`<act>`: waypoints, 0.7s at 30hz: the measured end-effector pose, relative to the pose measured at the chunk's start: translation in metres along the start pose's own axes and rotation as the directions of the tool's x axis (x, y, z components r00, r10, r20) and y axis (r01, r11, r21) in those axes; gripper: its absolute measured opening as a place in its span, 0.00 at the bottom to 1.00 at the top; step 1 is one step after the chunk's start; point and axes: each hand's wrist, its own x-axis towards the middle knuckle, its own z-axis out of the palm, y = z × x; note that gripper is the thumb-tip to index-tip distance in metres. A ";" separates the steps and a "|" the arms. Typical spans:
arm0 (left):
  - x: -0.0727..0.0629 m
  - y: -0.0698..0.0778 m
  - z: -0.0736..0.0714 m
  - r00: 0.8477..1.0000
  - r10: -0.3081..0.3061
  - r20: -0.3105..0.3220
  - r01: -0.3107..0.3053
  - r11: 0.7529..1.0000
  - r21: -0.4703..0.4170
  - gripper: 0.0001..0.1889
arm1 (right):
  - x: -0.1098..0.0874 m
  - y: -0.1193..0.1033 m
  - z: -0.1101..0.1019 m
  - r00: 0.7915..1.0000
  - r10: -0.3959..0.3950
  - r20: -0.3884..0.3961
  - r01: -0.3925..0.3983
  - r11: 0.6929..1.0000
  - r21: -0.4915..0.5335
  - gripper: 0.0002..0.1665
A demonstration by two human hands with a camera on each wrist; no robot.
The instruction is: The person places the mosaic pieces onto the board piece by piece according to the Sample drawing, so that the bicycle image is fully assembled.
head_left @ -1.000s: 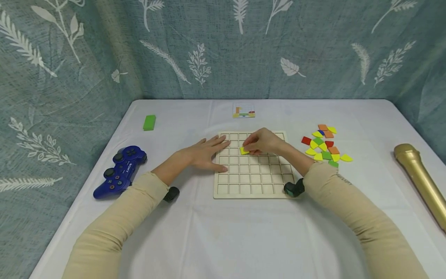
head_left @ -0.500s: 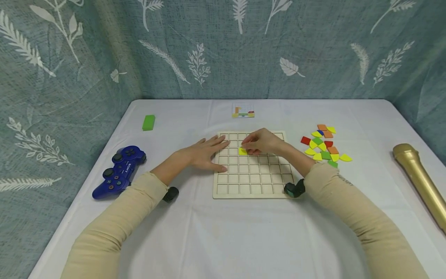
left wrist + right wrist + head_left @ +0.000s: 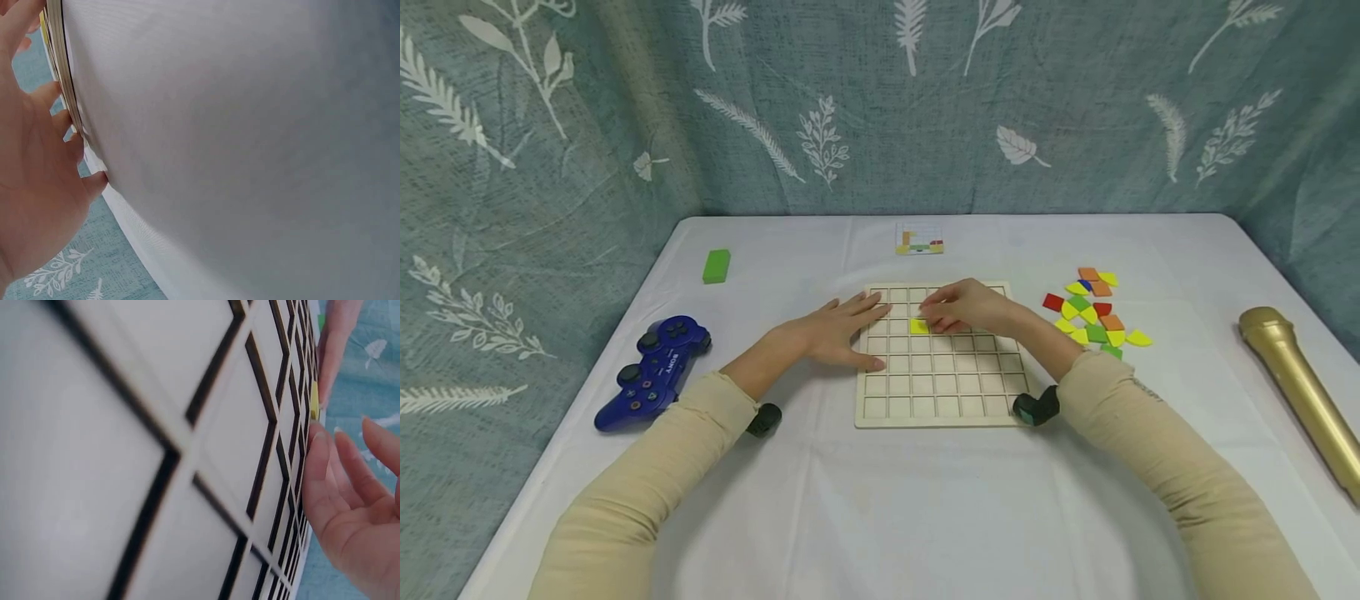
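Observation:
A yellow tile (image 3: 919,327) lies on the wooden grid board (image 3: 932,408), in a cell of its upper part. My right hand (image 3: 967,306) is just to the tile's right, fingers loosely bent. In the right wrist view, the thumb stands apart from the fingers, and a fingertip is close to or touching the yellow tile (image 3: 314,400); which of the two cannot be made out. Flat and spread, my left hand (image 3: 842,332) rests its fingertips on the board's left edge. Part of that left hand (image 3: 37,156) shows beside the board's rim in the left wrist view.
Several loose coloured tiles (image 3: 1091,305) lie right of the board. Behind it is a small pattern card (image 3: 919,240). A green block (image 3: 717,267) and a blue game controller (image 3: 653,373) are on the left. A gold microphone-shaped object (image 3: 1300,392) lies far right.
The yellow tile has turned from slightly askew to square with the grid. My right fingers have drawn back a little to the right, uncovering it. My left hand stays in place.

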 end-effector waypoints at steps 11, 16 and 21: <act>0.000 -0.003 0.003 1.000 0.002 -0.013 -0.002 1.000 0.014 0.50 | -0.010 0.016 -0.023 0.993 -0.024 0.118 0.003 0.985 0.174 0.27; 0.000 -0.003 0.003 1.000 0.017 -0.009 -0.017 1.000 0.011 0.50 | -0.022 0.025 -0.044 0.995 -0.001 0.099 -0.025 0.966 0.258 0.29; -0.001 -0.002 0.002 1.000 0.030 -0.007 -0.030 1.000 -0.001 0.50 | -0.041 0.034 -0.072 0.999 0.021 0.042 -0.032 0.958 0.285 0.31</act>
